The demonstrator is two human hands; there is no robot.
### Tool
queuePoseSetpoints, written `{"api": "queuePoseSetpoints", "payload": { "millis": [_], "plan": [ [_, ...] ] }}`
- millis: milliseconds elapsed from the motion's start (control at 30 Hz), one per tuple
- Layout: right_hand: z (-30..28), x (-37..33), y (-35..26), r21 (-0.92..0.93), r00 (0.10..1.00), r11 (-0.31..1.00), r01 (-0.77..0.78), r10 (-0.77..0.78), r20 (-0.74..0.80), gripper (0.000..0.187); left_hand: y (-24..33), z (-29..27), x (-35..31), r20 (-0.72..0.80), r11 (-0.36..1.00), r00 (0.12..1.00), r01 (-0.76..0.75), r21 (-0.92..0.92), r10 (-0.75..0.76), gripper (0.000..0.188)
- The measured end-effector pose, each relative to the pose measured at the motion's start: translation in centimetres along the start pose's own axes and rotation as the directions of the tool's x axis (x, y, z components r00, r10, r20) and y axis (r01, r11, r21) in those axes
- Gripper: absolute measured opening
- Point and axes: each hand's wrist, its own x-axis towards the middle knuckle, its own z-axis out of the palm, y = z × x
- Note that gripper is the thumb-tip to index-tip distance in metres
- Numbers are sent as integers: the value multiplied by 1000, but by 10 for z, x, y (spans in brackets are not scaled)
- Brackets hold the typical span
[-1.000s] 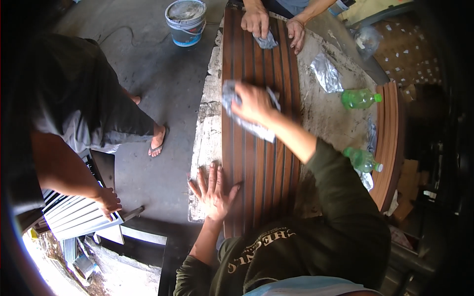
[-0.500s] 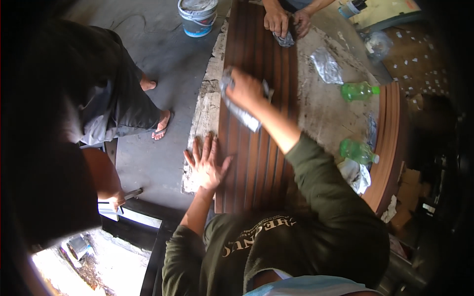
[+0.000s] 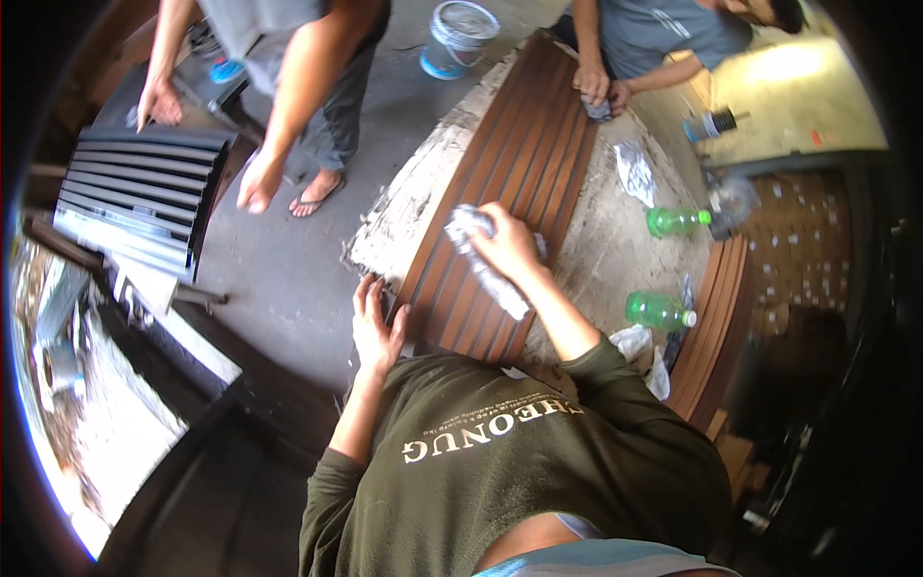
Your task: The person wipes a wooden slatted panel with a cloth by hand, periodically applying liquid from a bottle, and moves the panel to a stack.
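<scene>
Our right hand (image 3: 508,242) grips a crumpled grey cloth (image 3: 500,285) on the brown slatted panel (image 3: 534,120), which lies across a pale worktop (image 3: 409,188); the fingertips blur into its folds. Our left hand (image 3: 375,332) has its fingers loosely spread at the panel's near left edge; we cannot tell whether they press it. At the far right, a co-worker's hands (image 3: 593,85) partly hide a grey wad (image 3: 598,111).

Pale lettering (image 3: 492,435), large and small, across the dark green sweatshirt (image 3: 510,481)
</scene>
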Motion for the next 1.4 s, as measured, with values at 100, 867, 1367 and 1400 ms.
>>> {"api": "queuePoseSetpoints", "payload": {
  "millis": [100,867,1367,1400],
  "plan": [
    [54,-30,-45,-187,901,946,264,-173,399,35,7,21,-13,-208,991,970,112,-71,-125,38],
    [-7,38,83,-386,855,814,434,-507,-107,25,-43,71,-37,-257,776,891,149,-612,-373,25],
    [10,8,35,-247,955,923,295,-286,75,22,-54,56,-34,-145,821,940,186,-539,-309,21],
    [13,12,45,-247,938,908,339,-347,13,21,-55,57,-32,-141,813,948,161,-559,-285,21]
  ]
}}
